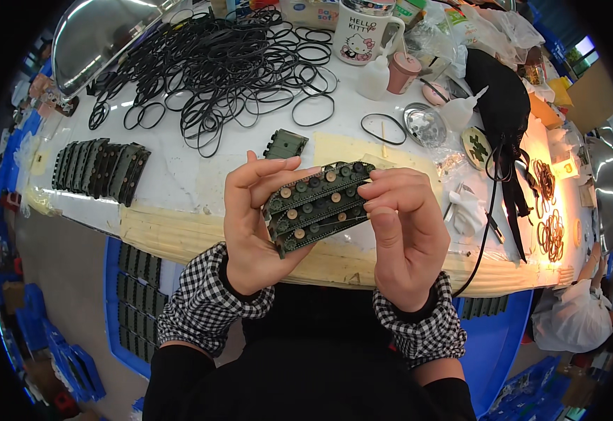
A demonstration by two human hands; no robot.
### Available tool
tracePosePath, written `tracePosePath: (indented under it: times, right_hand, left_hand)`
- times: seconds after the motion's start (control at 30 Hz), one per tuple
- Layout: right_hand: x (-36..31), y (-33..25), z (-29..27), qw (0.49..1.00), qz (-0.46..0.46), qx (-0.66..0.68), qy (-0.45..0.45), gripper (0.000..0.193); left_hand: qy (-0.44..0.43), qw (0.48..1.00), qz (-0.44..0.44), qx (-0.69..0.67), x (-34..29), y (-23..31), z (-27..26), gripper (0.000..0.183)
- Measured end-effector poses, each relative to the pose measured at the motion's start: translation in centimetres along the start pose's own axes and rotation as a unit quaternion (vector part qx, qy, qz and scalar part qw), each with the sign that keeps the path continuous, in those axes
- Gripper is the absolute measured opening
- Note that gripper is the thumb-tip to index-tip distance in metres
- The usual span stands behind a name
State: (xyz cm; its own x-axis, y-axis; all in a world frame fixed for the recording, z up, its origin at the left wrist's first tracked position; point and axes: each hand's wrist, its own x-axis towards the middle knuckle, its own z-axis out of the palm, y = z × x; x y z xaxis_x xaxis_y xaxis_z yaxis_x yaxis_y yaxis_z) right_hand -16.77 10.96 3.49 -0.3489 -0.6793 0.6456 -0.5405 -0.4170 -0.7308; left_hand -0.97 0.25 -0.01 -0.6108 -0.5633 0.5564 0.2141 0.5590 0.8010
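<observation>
Up over the table's near edge I hold a stack of dark green plastic parts [317,203] with rows of small tan and dark round wheels, like toy tank undersides. My left hand [250,224] is closed round the stack's left end, thumb below and fingers behind. With thumb and fingertips, my right hand [408,235] pinches the right end. Just behind the left fingers, a single green part [285,144] lies on the table. Farther left stands a row of similar green wheeled parts [101,170]. What the right fingertips cover is hidden.
A large heap of black rubber bands [215,70] covers the back left. Behind are a white mug [363,38], a pink cup [403,72] and a metal dish [424,124]. A black cloth [496,98] lies right. Blue trays [113,302] with green parts sit below the table edge.
</observation>
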Motion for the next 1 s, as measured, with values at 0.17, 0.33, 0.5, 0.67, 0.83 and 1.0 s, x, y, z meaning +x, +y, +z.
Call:
tracePosePath:
  times: [0.17,0.33,0.5,0.67,0.83,1.0]
  right_hand:
    - [0.1,0.1,0.2,1.000,-0.006,-0.008,0.001,0.007]
    - [0.1,0.0,0.2,1.000,-0.008,-0.014,0.001,0.007]
    - [0.2,0.0,0.3,1.000,-0.011,-0.020,0.000,0.007]
    - [0.1,0.0,-0.1,1.000,-0.006,-0.013,0.000,0.006]
    - [0.2,0.6,-1.9,0.994,0.023,-0.051,0.097,0.002]
    - [1.5,1.6,-3.9,0.920,-0.075,-0.376,0.084,0.007]
  left_hand:
    - [0.007,1.000,-0.002,-0.015,-0.1,-0.2,0.1,0.076]
    - [-0.015,1.000,-0.004,0.025,-0.1,0.0,-0.2,0.079]
    - [0.004,1.000,-0.003,0.002,0.0,-0.1,0.0,0.075]
    - [0.011,1.000,0.000,-0.023,0.1,-0.1,0.2,0.075]
    - [-0.006,1.000,0.001,0.010,-0.2,-0.3,-0.3,0.079]
    - [-0.008,0.999,0.007,0.032,-0.2,-0.4,-0.3,0.080]
